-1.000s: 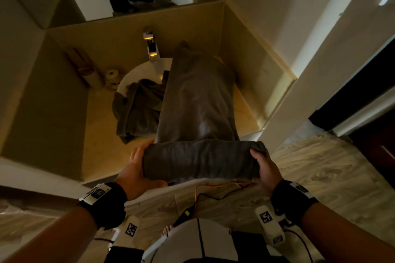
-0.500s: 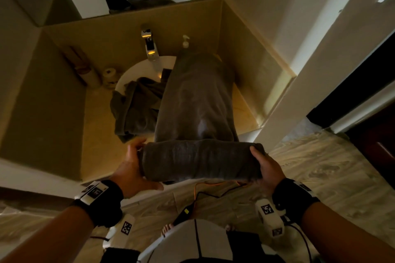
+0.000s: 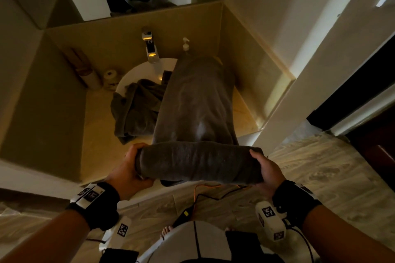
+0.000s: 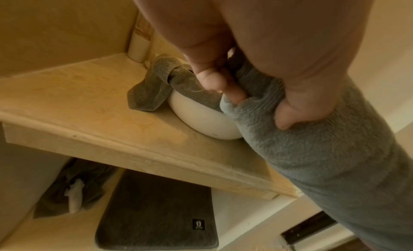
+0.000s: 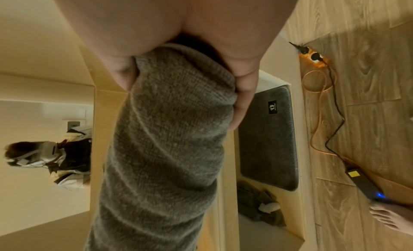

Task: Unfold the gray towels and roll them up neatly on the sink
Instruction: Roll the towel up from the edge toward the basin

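A long gray towel (image 3: 196, 109) lies stretched from the back of the counter over the white sink bowl (image 3: 136, 70) toward me. Its near end is wound into a thick roll (image 3: 198, 162) at the counter's front edge. My left hand (image 3: 131, 163) grips the roll's left end, fingers curled into the cloth (image 4: 234, 95). At the roll's right end my right hand (image 3: 264, 168) grips it, thumb on top (image 5: 241, 88). A second gray towel (image 3: 136, 111) lies crumpled half in the bowl, hanging over its rim (image 4: 154, 88).
A faucet (image 3: 149, 47) and a soap pump (image 3: 186, 44) stand behind the bowl, paper rolls (image 3: 110, 76) at the back left. Walls close the beige counter (image 3: 96, 134) on both sides. Below lie a dark mat (image 4: 156, 210) and cloths; cables (image 5: 330, 131) run across the floor.
Both hands have turned the roll a little further onto the stretched towel, so it looks thicker. The soap pump, hidden behind the towel a second ago, now shows.
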The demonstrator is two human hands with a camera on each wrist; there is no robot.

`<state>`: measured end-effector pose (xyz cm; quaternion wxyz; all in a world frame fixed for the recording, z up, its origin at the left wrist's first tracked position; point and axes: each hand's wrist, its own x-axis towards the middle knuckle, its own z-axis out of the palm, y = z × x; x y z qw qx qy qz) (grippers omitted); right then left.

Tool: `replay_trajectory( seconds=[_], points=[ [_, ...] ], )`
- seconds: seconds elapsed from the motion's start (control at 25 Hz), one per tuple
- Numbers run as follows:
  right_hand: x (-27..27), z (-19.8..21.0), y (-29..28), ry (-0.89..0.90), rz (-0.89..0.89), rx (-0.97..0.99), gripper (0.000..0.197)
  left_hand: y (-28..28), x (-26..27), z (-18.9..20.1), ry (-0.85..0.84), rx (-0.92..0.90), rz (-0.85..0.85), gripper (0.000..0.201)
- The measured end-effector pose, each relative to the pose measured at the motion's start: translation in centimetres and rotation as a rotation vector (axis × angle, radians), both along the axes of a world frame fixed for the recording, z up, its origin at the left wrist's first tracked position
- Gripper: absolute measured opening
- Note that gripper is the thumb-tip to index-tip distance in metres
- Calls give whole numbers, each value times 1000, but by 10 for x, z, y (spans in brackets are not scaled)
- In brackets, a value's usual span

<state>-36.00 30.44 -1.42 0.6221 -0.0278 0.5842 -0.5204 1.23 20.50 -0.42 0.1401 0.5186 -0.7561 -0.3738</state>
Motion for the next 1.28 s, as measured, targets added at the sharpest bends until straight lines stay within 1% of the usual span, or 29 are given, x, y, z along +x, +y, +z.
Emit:
replay_trajectory(
  seconds=[0.12, 0.2, 0.24, 0.28, 0.32, 0.36, 0.4, 0.48, 0.56, 0.6, 0.68, 0.72, 0.76, 0.8, 0.88, 1.0, 1.08, 1.12, 1.2, 1.28],
  points=[
    [-3, 4, 6, -40, 15, -19, 28, -6, 4, 5, -72, 29, -28, 80],
    [-4, -2, 10, -50, 7, -28, 29, -8, 5, 7, -122, 54, -43, 75],
    [-3, -5, 12, -43, -10, -34, 33, -8, 5, 7, -134, 71, -54, 74],
    [-4, -11, 14, -13, -36, -43, 42, -8, 5, 6, -140, 90, -66, 74],
    [-5, -19, 15, 42, -46, -62, 49, -8, 4, 6, -152, 112, -74, 74],
    [-5, -22, 16, 120, -28, -97, 46, -8, 3, 5, -166, 128, -79, 75],
    [-5, -24, 17, 218, 15, -138, 39, -8, 2, 4, -182, 143, -81, 76],
    [-4, -22, 21, 396, 116, -199, 32, -8, 1, 3, -194, 151, -78, 78],
    [-8, -16, 25, 442, 214, -257, 31, -8, 0, 5, -143, 167, -48, 73],
    [-12, -15, 28, 458, 285, -315, 39, -8, 1, 5, -94, 179, -33, 69],
    [-19, -21, 33, 582, 488, -408, 83, -6, 2, 4, -6, 205, -3, 66],
    [-20, -23, 33, 631, 558, -436, 101, -6, 1, 4, 33, 219, 21, 68],
    [-20, -25, 32, 657, 591, -449, 112, -7, -1, 3, 78, 239, 42, 72],
    [-20, -25, 30, 677, 604, -466, 115, -8, -3, 4, 110, 260, 61, 74],
    [-22, -23, 27, 726, 605, -462, 107, -10, -6, 9, 141, 291, 69, 74],
    [-27, -18, 24, 781, 543, -438, 91, -13, -1, 10, 138, 298, 41, 65],
    [-28, -21, 23, 791, 507, -426, 87, -13, 2, 9, 136, 315, 41, 59],
    [-27, -22, 24, 771, 496, -421, 82, -14, 3, 8, 144, 329, 60, 56],
    [-24, -22, 24, 730, 480, -389, 63, -15, 2, 8, 156, 355, 96, 52],
    [-21, -24, 24, 714, 440, -364, 46, -15, 2, 6, 140, 372, 98, 60]
  ],
)
